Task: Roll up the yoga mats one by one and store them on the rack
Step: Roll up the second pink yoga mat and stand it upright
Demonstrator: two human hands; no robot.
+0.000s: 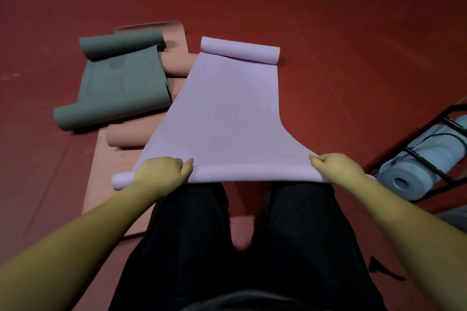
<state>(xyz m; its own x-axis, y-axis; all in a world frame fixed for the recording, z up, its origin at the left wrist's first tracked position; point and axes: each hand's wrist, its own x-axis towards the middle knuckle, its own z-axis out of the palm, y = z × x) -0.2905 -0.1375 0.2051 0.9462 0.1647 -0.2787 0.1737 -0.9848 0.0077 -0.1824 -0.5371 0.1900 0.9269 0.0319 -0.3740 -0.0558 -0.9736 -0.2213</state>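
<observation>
Red flooring (328, 45) spreads under everything, and the lilac mat (222, 113) lies stretched across it, running away from the person's dark-trousered knees (192, 222). Left of the lilac mat lies a salmon-pink mat (174, 63), partly tucked under the lilac mat's left edge, with a rolled section just beside that edge. On top of the pink one, further left, sits a grey mat (121, 83) curled up at both its near and far ends. Right of the lilac mat, well apart, a black metal rack (419, 154) leans at the frame's edge and holds 1 rolled pale-blue mat (414, 171).

The lilac mat has 2 curled ends: a loose roll at the far end and a tight, thin roll at the near end, lifted over the knees. The left hand (161, 169) grips the near roll close to its left end, fingers curled over it and thumb forward. The right hand (336, 166) grips it at the right end, fingers likewise wrapped around.
</observation>
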